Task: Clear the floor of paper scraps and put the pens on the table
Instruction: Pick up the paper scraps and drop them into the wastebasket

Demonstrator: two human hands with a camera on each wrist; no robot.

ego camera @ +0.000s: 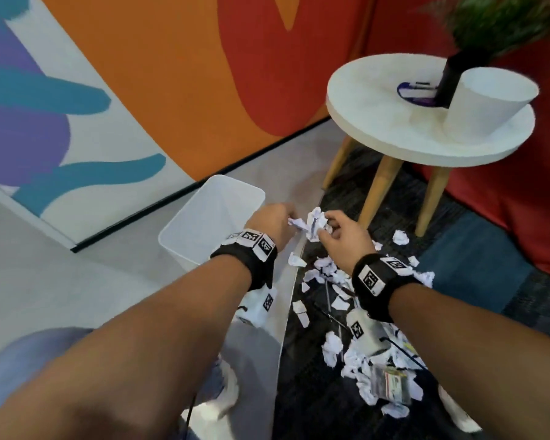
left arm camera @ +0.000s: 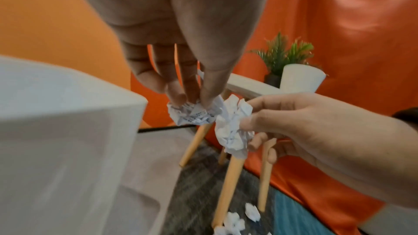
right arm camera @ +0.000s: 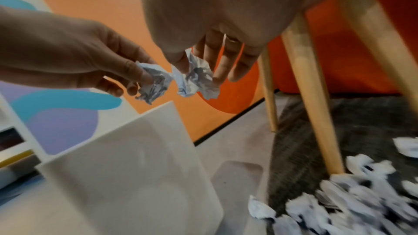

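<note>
My left hand [ego camera: 288, 217] pinches a crumpled paper ball [ego camera: 296, 223] [left arm camera: 194, 113] at its fingertips, just right of the white bin's [ego camera: 210, 214] rim. Beside it, my right hand [ego camera: 326, 222] pinches a larger crumpled paper wad [ego camera: 316, 225] [right arm camera: 196, 78] between thumb and fingers. The two papers almost touch. Many paper scraps [ego camera: 331, 274] are scattered on the dark carpet under my right forearm. Thin dark pens [ego camera: 328, 293] lie among them, partly hidden by the scraps and my wrist.
A round white table [ego camera: 394, 141] on wooden legs [ego camera: 378, 188] stands at the right, carrying a white pot [ego camera: 486, 106] and a dark vase. Behind it is red upholstery [ego camera: 505, 201]. A painted wall [ego camera: 140, 90] runs along the left. A plastic card sleeve [ego camera: 391, 384] lies among the scraps.
</note>
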